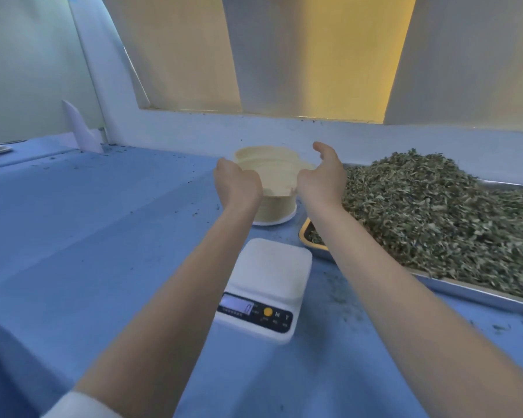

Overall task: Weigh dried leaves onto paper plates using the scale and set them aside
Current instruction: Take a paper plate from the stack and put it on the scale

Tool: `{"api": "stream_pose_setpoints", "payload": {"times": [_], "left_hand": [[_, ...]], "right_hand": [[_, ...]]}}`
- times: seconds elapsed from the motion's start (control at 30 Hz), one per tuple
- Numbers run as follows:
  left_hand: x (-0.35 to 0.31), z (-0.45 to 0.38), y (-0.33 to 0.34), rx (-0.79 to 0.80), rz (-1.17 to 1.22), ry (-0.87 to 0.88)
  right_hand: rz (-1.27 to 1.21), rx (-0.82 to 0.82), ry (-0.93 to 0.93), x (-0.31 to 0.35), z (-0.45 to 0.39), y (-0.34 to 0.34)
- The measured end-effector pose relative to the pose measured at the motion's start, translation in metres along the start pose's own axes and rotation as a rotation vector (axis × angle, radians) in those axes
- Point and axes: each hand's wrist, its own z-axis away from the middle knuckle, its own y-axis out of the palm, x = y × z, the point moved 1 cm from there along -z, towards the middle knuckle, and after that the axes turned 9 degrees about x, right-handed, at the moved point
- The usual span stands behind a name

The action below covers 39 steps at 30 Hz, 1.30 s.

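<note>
Both hands reach to the stack of paper plates (272, 188), behind the digital scale (264, 289). Left hand (237, 184) curls on the stack's left rim; right hand (322, 176) is spread at the right rim, thumb raised; grip on a plate cannot be told. Advice: peel only 1 plate, steady the rest, centre it on the platform. Plates: thin, cream, ridged. Scale: smooth white plastic, bare. Dried leaves (435, 212), flaky and heaped, fill the steel tray (465, 292) to the right.

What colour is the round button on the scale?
Yellow-orange button on the white scale, head view.
</note>
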Motion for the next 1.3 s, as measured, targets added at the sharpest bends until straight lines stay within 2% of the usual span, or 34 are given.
{"api": "stream_pose_setpoints", "payload": {"times": [0.13,0.3,0.43,0.6,0.83,1.03,1.1,1.3], "left_hand": [[0.025,0.035,-0.008,0.013,0.004,0.010],[0.078,0.065,-0.008,0.130,-0.051,-0.117],[0.103,0.067,-0.007,0.256,-0.152,-0.177],[0.111,0.061,-0.007,0.305,-0.200,-0.142],[0.113,0.051,-0.015,0.246,-0.150,-0.171],[0.100,0.050,-0.019,0.096,-0.219,-0.013],[0.091,0.052,-0.018,0.147,-0.146,0.014],[0.071,0.068,-0.026,0.472,-0.027,0.046]], "right_hand": [[0.024,-0.025,-0.027,-0.015,0.046,-0.007],[0.123,0.035,0.049,-0.057,0.087,0.000],[0.180,0.109,0.092,-0.082,0.094,0.004],[0.240,0.165,0.089,-0.094,0.093,0.006],[0.349,0.181,-0.019,-0.088,0.095,0.005],[0.323,0.184,-0.062,-0.080,0.094,-0.002],[0.321,0.211,-0.075,-0.075,0.093,-0.004],[0.279,0.320,-0.134,-0.066,0.105,-0.016]]}}
